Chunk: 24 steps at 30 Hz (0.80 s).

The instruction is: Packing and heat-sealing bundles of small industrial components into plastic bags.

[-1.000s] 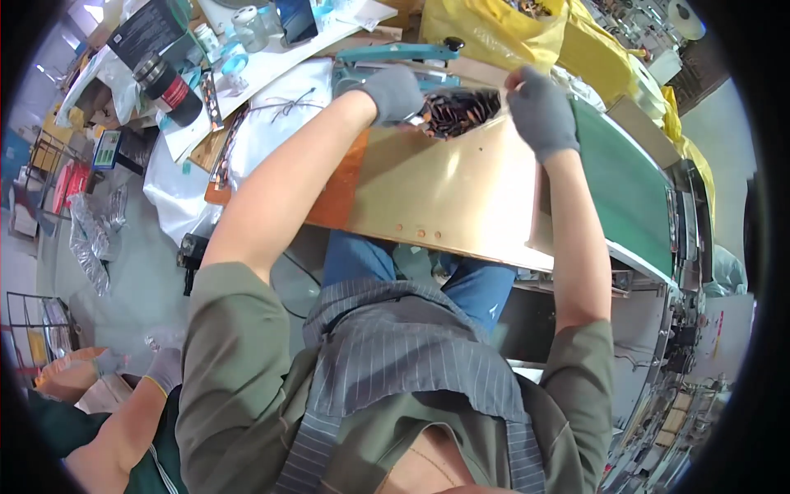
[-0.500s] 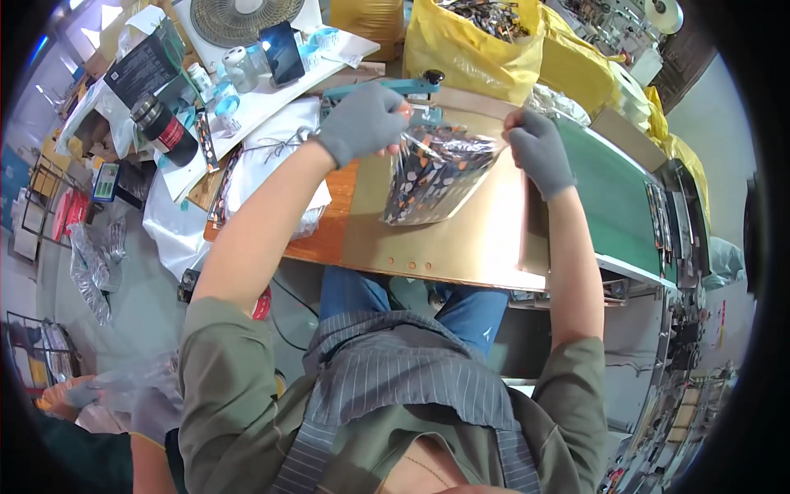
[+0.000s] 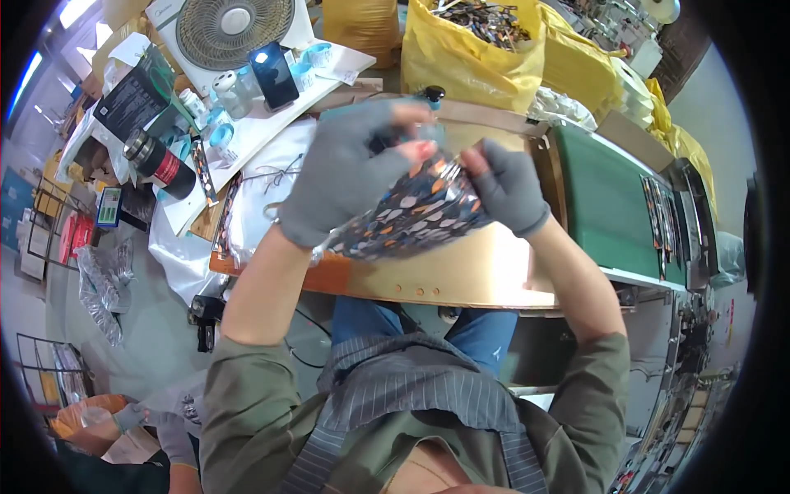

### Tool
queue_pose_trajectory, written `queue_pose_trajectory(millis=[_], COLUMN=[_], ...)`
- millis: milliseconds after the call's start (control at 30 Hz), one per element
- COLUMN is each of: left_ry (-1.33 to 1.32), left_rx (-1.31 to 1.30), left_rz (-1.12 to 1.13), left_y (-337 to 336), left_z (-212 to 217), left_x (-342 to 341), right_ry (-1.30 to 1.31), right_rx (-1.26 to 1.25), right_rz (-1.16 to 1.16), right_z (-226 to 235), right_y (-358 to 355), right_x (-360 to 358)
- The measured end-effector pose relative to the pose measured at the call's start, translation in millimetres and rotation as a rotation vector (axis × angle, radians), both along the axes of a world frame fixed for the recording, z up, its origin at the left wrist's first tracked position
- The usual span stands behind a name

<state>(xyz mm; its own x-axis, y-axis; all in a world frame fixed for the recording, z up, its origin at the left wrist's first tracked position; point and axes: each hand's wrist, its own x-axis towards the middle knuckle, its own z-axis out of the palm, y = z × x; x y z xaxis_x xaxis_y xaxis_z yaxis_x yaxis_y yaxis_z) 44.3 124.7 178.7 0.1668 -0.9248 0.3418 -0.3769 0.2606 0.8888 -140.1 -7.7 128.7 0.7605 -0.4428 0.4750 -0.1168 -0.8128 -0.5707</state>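
Above tan workbench, both gloved hands raised. Left hand gripping clear bag, fingers curling over its top edge at 11 o'clock. Right hand pinching bag's mouth at 2 o'clock, fingertips pressing together. Bag hanging between hands, showing dark, orange-speckled contents.

The scene is evenly and brightly lit from overhead. Glare is seen on the brown board. Edges are bent and darkened by the fisheye rim. Slight motion blur is noted.
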Motion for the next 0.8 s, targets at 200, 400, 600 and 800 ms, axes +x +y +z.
queue_pose_trajectory(millis=[200, 400, 600, 800], left_ry=[0.272, 0.645, 0.815, 0.486], left_rx=[0.53, 0.609, 0.555, 0.692], left_rz=[0.065, 0.186, 0.214, 0.261], left_y=[-36, -83, -110, -107], left_z=[-158, -221, -225, -238], left_x=[33, 71, 125, 133], right_ry=[0.295, 0.011, 0.133, 0.312], right_rx=[-0.415, -0.175, -0.238, -0.178], right_rz=[-0.242, -0.513, -0.539, -0.633], right_z=[-79, -79, -67, -140], right_y=[-70, -162, -152, -177], right_x=[75, 151, 173, 161])
